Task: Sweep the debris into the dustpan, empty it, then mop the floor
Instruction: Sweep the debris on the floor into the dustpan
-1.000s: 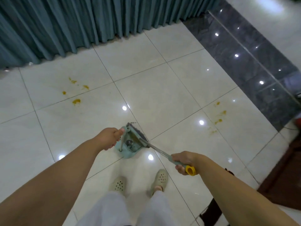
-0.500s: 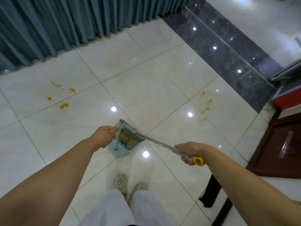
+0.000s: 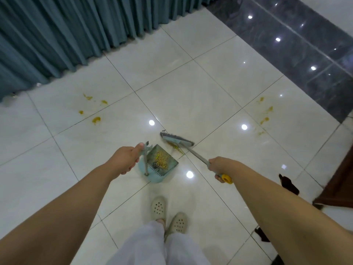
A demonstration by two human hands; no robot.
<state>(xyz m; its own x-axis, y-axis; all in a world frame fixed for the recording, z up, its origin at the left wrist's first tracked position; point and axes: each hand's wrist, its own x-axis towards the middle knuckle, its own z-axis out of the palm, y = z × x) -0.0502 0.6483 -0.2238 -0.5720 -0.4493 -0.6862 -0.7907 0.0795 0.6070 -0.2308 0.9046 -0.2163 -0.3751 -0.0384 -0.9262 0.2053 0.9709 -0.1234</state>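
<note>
A light blue dustpan (image 3: 159, 165) stands on the white tile floor in front of my feet, with yellow crumbs inside it. My left hand (image 3: 125, 158) grips the top of its upright handle. My right hand (image 3: 216, 166) holds the broom handle near its yellow end. The broom head (image 3: 176, 140) rests on the floor just beyond the pan's open mouth, with a streak of yellow debris (image 3: 174, 147) between them. More yellow spots (image 3: 95, 119) lie to the left, and another patch of yellow spots (image 3: 265, 115) to the right.
A teal curtain (image 3: 76, 29) hangs along the far left. A dark polished floor strip (image 3: 305, 54) runs at the upper right. Brown wooden furniture (image 3: 340, 180) stands at the right edge. My feet in pale clogs (image 3: 168, 215) are right behind the dustpan.
The broom head has come out of the dustpan and now sits on the floor beyond its mouth. Yellow crumbs now show inside the pan. The camera view has shifted.
</note>
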